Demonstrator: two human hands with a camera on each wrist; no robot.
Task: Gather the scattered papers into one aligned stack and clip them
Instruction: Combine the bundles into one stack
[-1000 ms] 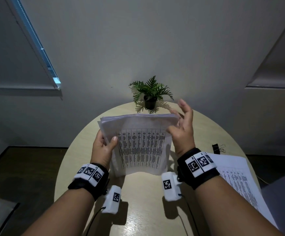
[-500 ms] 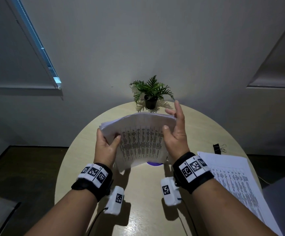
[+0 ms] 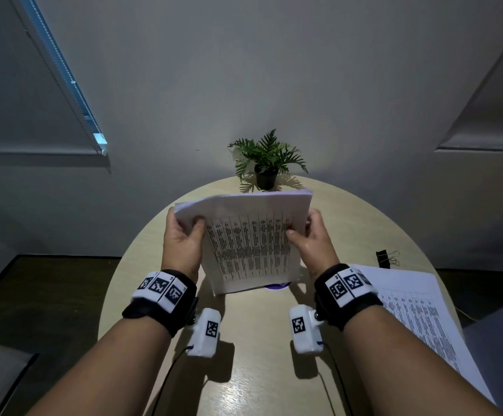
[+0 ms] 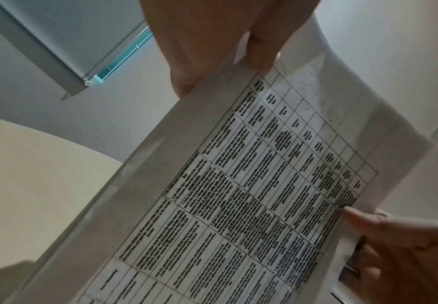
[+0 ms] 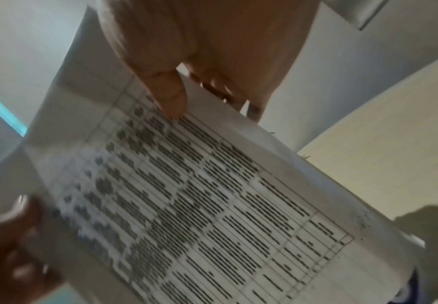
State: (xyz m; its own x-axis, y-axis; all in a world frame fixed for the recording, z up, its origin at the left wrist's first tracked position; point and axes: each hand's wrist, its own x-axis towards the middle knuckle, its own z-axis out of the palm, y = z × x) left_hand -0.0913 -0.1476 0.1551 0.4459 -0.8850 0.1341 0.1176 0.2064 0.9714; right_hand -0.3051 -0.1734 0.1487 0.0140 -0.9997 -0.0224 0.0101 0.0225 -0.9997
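A stack of printed table sheets point(image 3: 250, 241) stands tilted on its lower edge above the round table point(image 3: 262, 355). My left hand point(image 3: 184, 235) grips its left side, thumb on the front, fingers behind. My right hand point(image 3: 307, 235) grips the right side the same way. The wrist views show the sheets point(image 4: 238, 195) point(image 5: 200, 195) close up, with my left hand's thumb point(image 4: 262, 49) and my right hand's thumb point(image 5: 166, 90) pressed on the printed face. More printed sheets point(image 3: 418, 319) lie flat on the table's right. A black binder clip point(image 3: 382, 259) lies beyond them.
A small potted plant point(image 3: 266, 163) stands at the table's far edge, just behind the held stack. Something purple point(image 3: 277, 286) peeks out under the stack's lower edge. Walls and window blinds surround the table; dark floor lies to the left.
My right hand, held open beside the stack a second ago, has closed on its right side. The stack's top edges now look more even, and it leans further toward me.
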